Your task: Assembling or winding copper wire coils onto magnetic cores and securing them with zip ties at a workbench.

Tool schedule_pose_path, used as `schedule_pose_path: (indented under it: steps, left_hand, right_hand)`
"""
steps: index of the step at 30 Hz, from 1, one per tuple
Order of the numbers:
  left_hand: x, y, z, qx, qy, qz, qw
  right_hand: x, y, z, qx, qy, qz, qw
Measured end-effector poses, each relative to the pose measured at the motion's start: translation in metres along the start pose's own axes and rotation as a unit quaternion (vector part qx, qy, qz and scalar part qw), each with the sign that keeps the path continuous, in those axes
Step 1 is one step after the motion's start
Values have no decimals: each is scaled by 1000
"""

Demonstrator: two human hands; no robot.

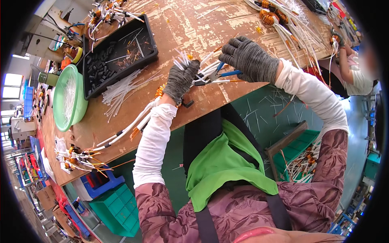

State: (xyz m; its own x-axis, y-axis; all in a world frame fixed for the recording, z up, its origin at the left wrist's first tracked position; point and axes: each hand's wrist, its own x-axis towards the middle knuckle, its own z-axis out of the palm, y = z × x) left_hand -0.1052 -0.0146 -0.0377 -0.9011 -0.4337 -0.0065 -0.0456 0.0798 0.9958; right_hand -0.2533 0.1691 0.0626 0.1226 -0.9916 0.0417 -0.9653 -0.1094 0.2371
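Note:
My left hand [180, 81], in a grey knit glove, grips a bundle of white sleeved wires [184, 60] whose ends fan out above the fist; a copper coil [160, 91] on the same assembly shows just left of the wrist. Its long white leads [129, 127] trail down-left over the wooden workbench [194, 28]. My right hand [249, 58], also gloved, holds blue-handled cutters [210, 75] with the jaws at the wires beside my left hand.
A black tray [117, 54] with small black pieces and wire offcuts sits at left, loose white tubes [121, 91] beside it, a green bowl [69, 99] farther left. Finished coils lie at lower left [77, 158] and top right [271, 16]. Another person [352, 75] works at right. Green crates [115, 208] stand below.

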Motion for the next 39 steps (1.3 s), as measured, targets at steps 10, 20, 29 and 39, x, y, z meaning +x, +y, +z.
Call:
schedule_pose_path:
  steps: [10, 20, 29, 39]
  left_hand:
    - [3, -3, -1, -17, 3, -28, 999]
    - [6, 7, -1, -98, 42, -82, 991]
    - [2, 15, 0, -105, 33, -116, 987]
    - [1, 19, -2, -134, 29, -107, 985]
  right_hand:
    - [-4, -14, 13, 45, -89, 18, 995]
    - [14, -26, 12, -23, 54, 47, 997]
    - [20, -36, 26, -5, -23, 35, 999]
    - [-19, 2, -4, -32, 25, 100, 994]
